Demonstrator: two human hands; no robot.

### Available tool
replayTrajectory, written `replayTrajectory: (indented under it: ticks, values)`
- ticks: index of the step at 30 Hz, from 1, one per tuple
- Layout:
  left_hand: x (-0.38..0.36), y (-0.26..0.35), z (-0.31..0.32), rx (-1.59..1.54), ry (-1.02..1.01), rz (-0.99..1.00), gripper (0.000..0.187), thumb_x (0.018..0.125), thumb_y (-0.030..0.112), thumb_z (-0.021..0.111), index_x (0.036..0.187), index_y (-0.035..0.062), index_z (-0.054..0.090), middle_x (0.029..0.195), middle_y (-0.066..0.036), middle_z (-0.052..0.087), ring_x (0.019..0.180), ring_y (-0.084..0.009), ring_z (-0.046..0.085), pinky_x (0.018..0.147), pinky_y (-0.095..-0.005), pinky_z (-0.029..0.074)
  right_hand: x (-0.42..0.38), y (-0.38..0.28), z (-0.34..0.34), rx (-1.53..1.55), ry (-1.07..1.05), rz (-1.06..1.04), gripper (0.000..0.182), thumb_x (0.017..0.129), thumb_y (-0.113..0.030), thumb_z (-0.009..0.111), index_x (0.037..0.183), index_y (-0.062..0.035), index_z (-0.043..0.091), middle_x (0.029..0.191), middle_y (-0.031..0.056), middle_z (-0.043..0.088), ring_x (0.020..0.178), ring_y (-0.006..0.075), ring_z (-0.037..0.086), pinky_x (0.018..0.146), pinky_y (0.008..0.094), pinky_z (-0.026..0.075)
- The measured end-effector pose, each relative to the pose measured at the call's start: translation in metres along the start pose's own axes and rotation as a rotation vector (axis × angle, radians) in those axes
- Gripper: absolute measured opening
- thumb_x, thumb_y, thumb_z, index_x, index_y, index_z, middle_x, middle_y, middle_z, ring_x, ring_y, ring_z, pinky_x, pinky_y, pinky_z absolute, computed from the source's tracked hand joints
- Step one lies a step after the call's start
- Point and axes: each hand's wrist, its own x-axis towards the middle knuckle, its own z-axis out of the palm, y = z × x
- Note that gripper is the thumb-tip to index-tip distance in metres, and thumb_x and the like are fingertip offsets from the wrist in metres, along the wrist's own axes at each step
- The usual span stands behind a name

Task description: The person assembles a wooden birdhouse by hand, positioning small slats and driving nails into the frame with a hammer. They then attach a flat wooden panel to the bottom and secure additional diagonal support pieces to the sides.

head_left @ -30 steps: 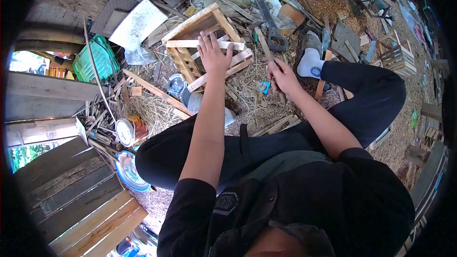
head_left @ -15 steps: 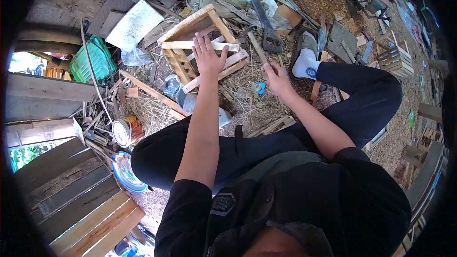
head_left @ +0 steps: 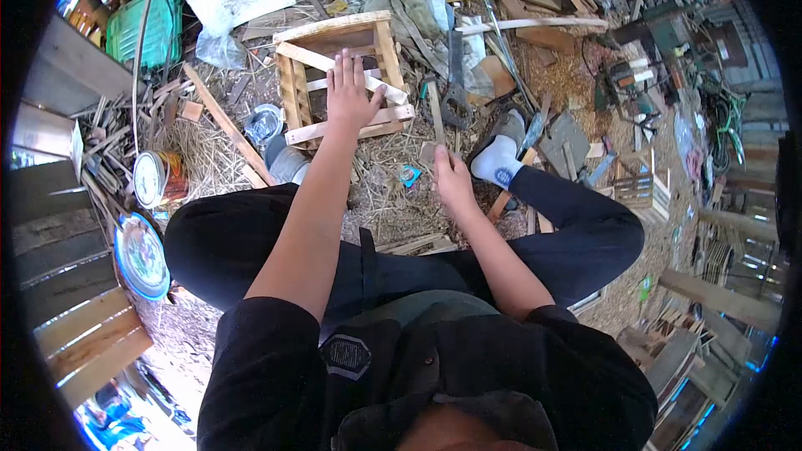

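Straw and wood shavings cover the ground (head_left: 384, 209) around the seated person (head_left: 493, 367), with offcuts strewn on every side. Clock positions are read from that seat.

At eleven o'clock sits an open wooden crate frame (head_left: 332, 30), a loose-angled slat (head_left: 296, 53) slanting across its top. The left hand (head_left: 349, 98) lies on the slat, palm down, open, fingers slightly spread.

At twelve o'clock is the right hand (head_left: 453, 182), fingers curled, at the near end of a wooden handle (head_left: 436, 115); whether they close on it, I cannot tell. A small blue packet (head_left: 409, 175) lies just left of this hand. Beyond it, near twelve, rests a handsaw (head_left: 456, 104), and a socked foot (head_left: 499, 160) is at one.

A green plastic basket (head_left: 146, 27) stands farther out at eleven, a paint can (head_left: 150, 179) and a blue-rimmed basin (head_left: 142, 256) at ten, and a smaller slatted crate (head_left: 639, 190) at two.
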Motion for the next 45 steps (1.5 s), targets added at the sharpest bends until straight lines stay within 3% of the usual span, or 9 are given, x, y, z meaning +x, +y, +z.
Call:
replayTrajectory:
  ticks: [3, 7, 9, 13, 15, 21, 31, 41, 45]
  values:
    - [0.000, 0.001, -0.002, -0.014, -0.009, -0.013, 0.095, 0.101, 0.065, 0.051, 0.165, -0.0019, 0.030, 0.177, -0.023, 0.018, 0.164, -0.0386, 0.016, 0.132, -0.0544, 0.014, 0.021, 0.027, -0.008, -0.088, 0.074, -0.010, 0.062, 0.111, -0.055, 0.052, 0.108, 0.0040, 0.072, 0.072, 0.0018, 0.062, 0.069, 0.0138, 0.056, 0.068, 0.0333, 0.046]
    - [0.000, 0.000, -0.006, -0.033, -0.034, -0.020, 0.094, 0.104, 0.066, 0.048, 0.167, 0.0002, 0.026, 0.177, -0.022, 0.016, 0.164, -0.0379, 0.014, 0.132, -0.0539, 0.016, 0.007, 0.009, -0.011, 0.042, -0.086, -0.031, 0.063, 0.110, -0.054, 0.052, 0.091, 0.0032, 0.069, 0.070, 0.0015, 0.057, 0.068, 0.0147, 0.054, 0.065, 0.0347, 0.043]
    - [-0.001, 0.002, -0.008, -0.021, -0.012, -0.024, 0.093, 0.104, 0.067, 0.046, 0.167, 0.0007, 0.028, 0.176, -0.021, 0.018, 0.164, -0.0376, 0.016, 0.132, -0.0532, 0.017, 0.000, 0.000, -0.003, -0.090, -0.034, 0.009, 0.058, 0.111, -0.055, 0.051, 0.069, -0.0145, 0.049, 0.059, -0.0058, 0.042, 0.052, 0.0086, 0.040, 0.048, 0.0294, 0.030]
    - [0.002, 0.003, -0.014, 0.011, -0.058, -0.039, 0.092, 0.104, 0.068, 0.045, 0.167, 0.0018, 0.029, 0.176, -0.021, 0.020, 0.164, -0.0371, 0.016, 0.133, -0.0518, 0.016, 0.007, 0.016, 0.001, -0.134, 0.010, -0.185, 0.061, 0.110, -0.057, 0.050, 0.068, -0.0136, 0.050, 0.059, -0.0043, 0.044, 0.054, 0.0107, 0.042, 0.051, 0.0309, 0.032]
    - [-0.002, 0.004, -0.012, 0.009, -0.064, -0.038, 0.092, 0.104, 0.068, 0.045, 0.167, 0.0021, 0.030, 0.176, -0.021, 0.020, 0.164, -0.0368, 0.016, 0.133, -0.0515, 0.016, 0.011, 0.019, -0.005, -0.361, 0.006, -0.023, 0.076, 0.106, -0.065, 0.049, 0.084, 0.0047, 0.069, 0.071, 0.0160, 0.065, 0.072, 0.0348, 0.065, 0.073, 0.0486, 0.050]
    - [0.001, 0.002, -0.005, 0.014, -0.029, -0.043, 0.094, 0.102, 0.072, 0.046, 0.165, 0.0030, 0.035, 0.176, -0.020, 0.023, 0.164, -0.0350, 0.018, 0.132, -0.0520, 0.017, 0.011, 0.019, -0.004, -0.491, 0.040, -0.131, 0.081, 0.106, -0.066, 0.045, 0.096, 0.0091, 0.071, 0.086, 0.0311, 0.072, 0.091, 0.0507, 0.070, 0.084, 0.0540, 0.052]
    - [0.002, 0.004, -0.007, 0.024, -0.059, -0.062, 0.095, 0.102, 0.073, 0.043, 0.167, 0.0045, 0.032, 0.177, -0.018, 0.020, 0.165, -0.0345, 0.016, 0.133, -0.0511, 0.015, 0.018, 0.017, -0.005, -0.565, 0.024, -0.076, 0.081, 0.107, -0.066, 0.043, 0.105, 0.0088, 0.073, 0.091, 0.0325, 0.073, 0.094, 0.0524, 0.070, 0.086, 0.0548, 0.052]
    - [-0.001, 0.005, -0.008, 0.032, -0.095, -0.067, 0.096, 0.102, 0.072, 0.045, 0.168, 0.0052, 0.028, 0.178, -0.018, 0.018, 0.165, -0.0338, 0.014, 0.133, -0.0514, 0.014, 0.001, -0.006, -0.002, -0.420, 0.076, -0.301, 0.063, 0.111, -0.052, 0.050, 0.096, 0.0047, 0.072, 0.083, 0.0240, 0.073, 0.084, 0.0345, 0.073, 0.077, 0.0438, 0.053]
    - [0.002, 0.004, -0.005, -0.019, -0.039, -0.070, 0.096, 0.099, 0.069, 0.052, 0.167, 0.0035, 0.031, 0.177, -0.018, 0.020, 0.165, -0.0342, 0.015, 0.133, -0.0515, 0.014, 0.005, -0.008, -0.002, -0.541, 0.045, -0.082, 0.065, 0.110, -0.054, 0.049, 0.099, 0.0051, 0.073, 0.082, 0.0241, 0.072, 0.084, 0.0358, 0.072, 0.078, 0.0449, 0.052]
